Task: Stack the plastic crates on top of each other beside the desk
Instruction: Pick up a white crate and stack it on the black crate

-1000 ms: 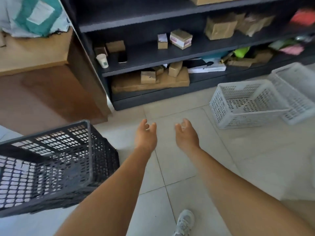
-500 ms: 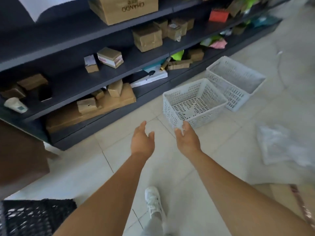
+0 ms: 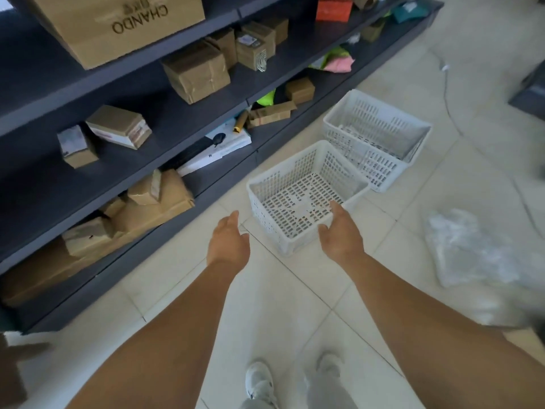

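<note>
Step in hand: While both arms are stretching forward over the tiled floor, I am reaching for the near white crate, which is sitting upright on the tiles just in front of the dark shelf unit.
Left hand: it is hovering short of the crate's near left corner, fingers spread and loose, gripping nothing.
Right hand: it is overlapping the crate's near right rim in this view (touching or just above, I cannot tell), its grip open and empty too.
Second white crate: it is waiting just behind the first, the two almost touching.
Doing it well: I am judging that each hand should be taking an opposite rim, thumbs outside, lifting level so the thin perforated walls are not flexing.
Watching for: the crumpled plastic sheet is lying near my right, a likely slip underfoot.
</note>
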### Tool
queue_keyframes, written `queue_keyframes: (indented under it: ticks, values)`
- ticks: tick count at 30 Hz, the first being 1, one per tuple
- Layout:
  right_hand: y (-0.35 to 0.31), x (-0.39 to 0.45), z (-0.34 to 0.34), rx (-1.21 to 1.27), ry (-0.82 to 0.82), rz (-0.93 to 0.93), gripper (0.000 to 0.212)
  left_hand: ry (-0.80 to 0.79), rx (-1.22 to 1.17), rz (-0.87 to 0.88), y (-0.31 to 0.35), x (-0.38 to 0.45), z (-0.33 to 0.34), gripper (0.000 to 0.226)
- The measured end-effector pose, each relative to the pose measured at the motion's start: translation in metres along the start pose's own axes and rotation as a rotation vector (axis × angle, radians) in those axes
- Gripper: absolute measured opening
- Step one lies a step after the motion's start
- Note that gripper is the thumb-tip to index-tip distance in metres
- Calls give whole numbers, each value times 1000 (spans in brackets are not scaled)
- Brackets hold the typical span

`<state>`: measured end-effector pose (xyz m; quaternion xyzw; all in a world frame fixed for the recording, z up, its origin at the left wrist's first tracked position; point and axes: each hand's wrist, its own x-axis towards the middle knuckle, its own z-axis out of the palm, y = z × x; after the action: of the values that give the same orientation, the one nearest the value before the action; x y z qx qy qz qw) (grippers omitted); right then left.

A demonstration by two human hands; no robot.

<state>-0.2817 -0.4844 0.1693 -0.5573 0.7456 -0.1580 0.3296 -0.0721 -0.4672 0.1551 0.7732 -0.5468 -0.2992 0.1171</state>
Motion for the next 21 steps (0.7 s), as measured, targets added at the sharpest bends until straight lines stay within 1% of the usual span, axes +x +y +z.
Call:
queue_keyframes:
  ticks: [6, 8, 14, 17, 21]
  values:
    - [16, 96, -25, -44, -15, 18, 55, -47, 14, -59, 42, 70, 23, 59]
    - [22, 135, -36, -63, -40, 20, 57, -55, 20, -92, 58, 95, 32, 60]
    - [35, 254, -67, -135, -148, -32, 57, -17, -8, -285, 99, 170, 60, 61]
    - [47, 308, -71, -230, -185, -53, 61, -11, -51, -367, 108, 203, 79, 61]
    - [65, 366, -58, -306, -240, -32, 61, -37, -57, -427, 106, 239, 108, 62]
